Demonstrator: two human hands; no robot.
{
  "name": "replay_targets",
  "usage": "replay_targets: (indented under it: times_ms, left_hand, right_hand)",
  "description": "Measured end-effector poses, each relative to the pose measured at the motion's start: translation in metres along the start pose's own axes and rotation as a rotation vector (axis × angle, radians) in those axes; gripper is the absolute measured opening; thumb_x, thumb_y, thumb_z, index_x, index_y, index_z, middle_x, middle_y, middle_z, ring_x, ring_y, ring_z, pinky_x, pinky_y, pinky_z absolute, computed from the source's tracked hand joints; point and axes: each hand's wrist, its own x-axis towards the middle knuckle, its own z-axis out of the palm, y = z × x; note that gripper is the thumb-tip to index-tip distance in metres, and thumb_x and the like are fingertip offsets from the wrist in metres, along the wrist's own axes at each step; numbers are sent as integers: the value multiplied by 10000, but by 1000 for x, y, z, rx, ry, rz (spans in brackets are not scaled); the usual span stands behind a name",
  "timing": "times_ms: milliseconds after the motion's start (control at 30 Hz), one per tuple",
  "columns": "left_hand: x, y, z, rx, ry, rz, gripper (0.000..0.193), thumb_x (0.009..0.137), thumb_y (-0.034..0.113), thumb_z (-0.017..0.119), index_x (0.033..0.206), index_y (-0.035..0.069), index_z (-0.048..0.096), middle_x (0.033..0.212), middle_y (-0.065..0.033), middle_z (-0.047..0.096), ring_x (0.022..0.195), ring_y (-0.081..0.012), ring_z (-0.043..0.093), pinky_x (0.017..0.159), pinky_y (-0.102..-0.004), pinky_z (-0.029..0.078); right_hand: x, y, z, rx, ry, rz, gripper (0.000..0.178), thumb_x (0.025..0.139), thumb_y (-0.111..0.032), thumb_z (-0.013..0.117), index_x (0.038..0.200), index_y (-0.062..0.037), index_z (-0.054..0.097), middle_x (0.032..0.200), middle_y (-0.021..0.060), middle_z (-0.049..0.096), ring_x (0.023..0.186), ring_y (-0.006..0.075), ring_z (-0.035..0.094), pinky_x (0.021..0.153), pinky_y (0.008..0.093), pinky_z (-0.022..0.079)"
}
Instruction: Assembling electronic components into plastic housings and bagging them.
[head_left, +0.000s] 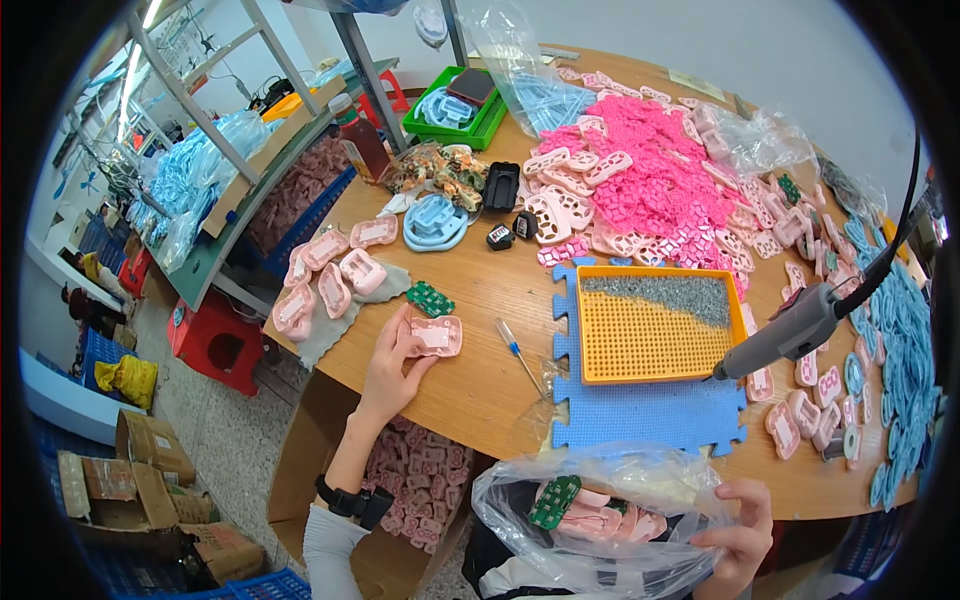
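Observation:
My left hand [388, 378] pinches the left side of a pink plastic shell [437, 337] that sits on the wooden table with its hollow side up. Just beyond the shell lies a green circuit board [430, 298]. At the table's near edge, my right hand [742, 535] grips the rim of a clear plastic bag [660, 480], holding its mouth wide. Inside the bag are a green circuit board [555, 502] and several pink shells [598, 520]. More pink shells [332, 290] rest on a grey cloth to the left of my left hand.
A yellow tray of screws [655, 375] stands on a blue foam mat [640, 420], with a grey electric screwdriver [785, 335] over its right side. A pen [520, 355] lies left of the mat. Pink and blue parts [650, 160] heap behind. A cardboard box [310, 455] of pink parts stands below.

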Motion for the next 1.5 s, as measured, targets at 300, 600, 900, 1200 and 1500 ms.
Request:
replay_targets:
  times_ms: [300, 600, 900, 1200, 1500]
  left_hand:
    - [16, 33, -37, -916, 256, -507, 202, 919, 160, 547, 1021, 4, 471, 1107, -141, 567, 1069, -224, 547, 924, -366, 432]
    - [-12, 188, -52, -1927, -466, -204, 183, 848, 122, 623, 929, 68, 468, 1184, -204, 549, 1137, -349, 513, 984, -492, 382]
    - [-59, 192, -32, -338, -838, 277, 419, 886, 293, 554, 1192, 11, 509, 1133, -145, 571, 1116, -283, 526, 865, -366, 470]
    - [-36, 197, -157, 231, -491, 584, 221, 639, 227, 716, 798, 110, 616, 750, 28, 583, 648, -118, 521, 591, -240, 376]
    - [-9, 221, -139, -392, 221, 435, 176, 678, 287, 719, 794, 159, 681, 690, 22, 553, 692, -191, 526, 602, -279, 352]
  right_hand:
    - [7, -7, 1, -15, -22, -1, 152, 651, -187, 619, 699, -56, 678, 1068, 202, 526, 985, 327, 502, 842, 396, 382]
    - [2, -3, -4, 39, -76, -96, 261, 788, -243, 584, 768, 6, 659, 1118, 261, 520, 1033, 374, 501, 900, 439, 373]
    - [-26, -3, -12, 58, 2, -177, 147, 712, -196, 620, 741, -61, 672, 1094, 199, 519, 1007, 335, 489, 837, 407, 383]
    - [-6, -22, -39, -32, 38, -567, 146, 634, -147, 666, 770, -160, 717, 973, 37, 625, 840, 250, 555, 691, 327, 436]
    - [37, -58, -33, 91, 162, -812, 131, 658, -234, 722, 769, -168, 701, 1181, 172, 491, 1049, 305, 510, 819, 425, 435]
